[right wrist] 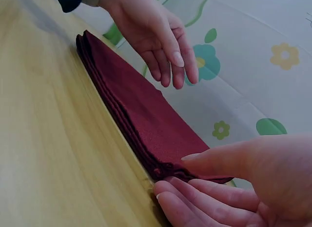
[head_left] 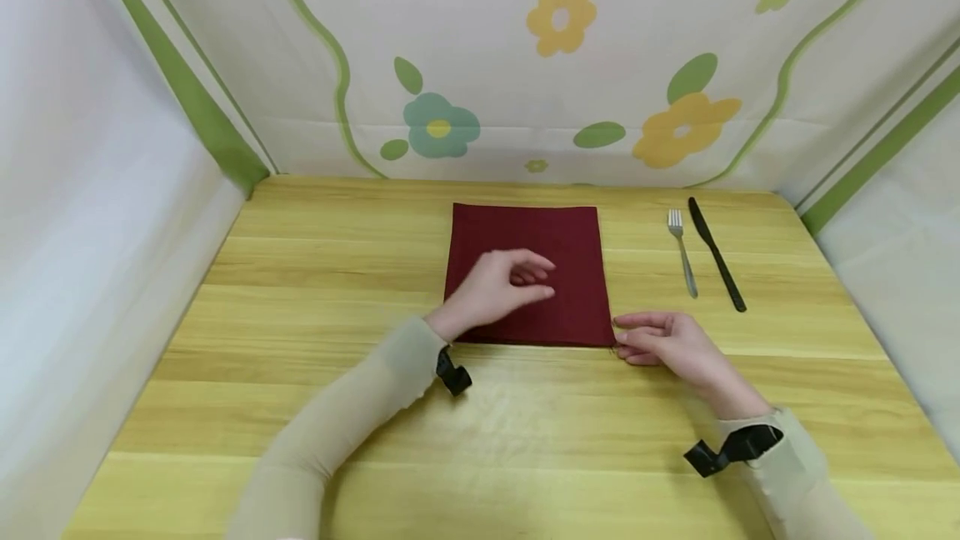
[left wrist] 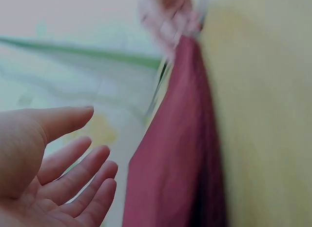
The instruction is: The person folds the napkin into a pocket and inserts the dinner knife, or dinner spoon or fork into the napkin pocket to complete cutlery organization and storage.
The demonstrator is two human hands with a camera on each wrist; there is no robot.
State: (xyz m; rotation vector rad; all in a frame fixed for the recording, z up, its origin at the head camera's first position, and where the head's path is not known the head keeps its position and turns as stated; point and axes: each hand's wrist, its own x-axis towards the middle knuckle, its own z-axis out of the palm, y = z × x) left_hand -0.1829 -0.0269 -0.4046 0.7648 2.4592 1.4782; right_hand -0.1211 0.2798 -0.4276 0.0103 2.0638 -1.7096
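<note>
I have the near right corner of the dark red cloth (head_left: 573, 282) between the thumb and fingertips of my right hand (head_left: 678, 348), thumb on top and fingertips at the edge; how firmly they press I cannot tell. My left hand (head_left: 498, 286) hangs over the cloth, fingers loosely bent, thumb well apart from them, holding nothing. The cloth lies folded in a square on the wooden table (head_left: 540, 440), and its near edge shows several layers stacked together, so my first worry is catching only some of them: a thin pinch could shear the upper layers off the lower ones and leave that corner crooked. With nothing of mine visibly pressing the cloth down, a tug on the corner could also turn the whole square or drag it along the smooth wood. If my left hand drops carelessly, its fingertips could ruck the top face. The black device (head_left: 452, 372) on my left wrist sits right by the cloth's near edge, and I judge it could snag or nudge that edge if my forearm sinks. To the right of the cloth lie a fork (head_left: 684, 257) and, farther out, a black knife (head_left: 716, 253); pulling too far that way, my right hand could knock the fork askew.
</note>
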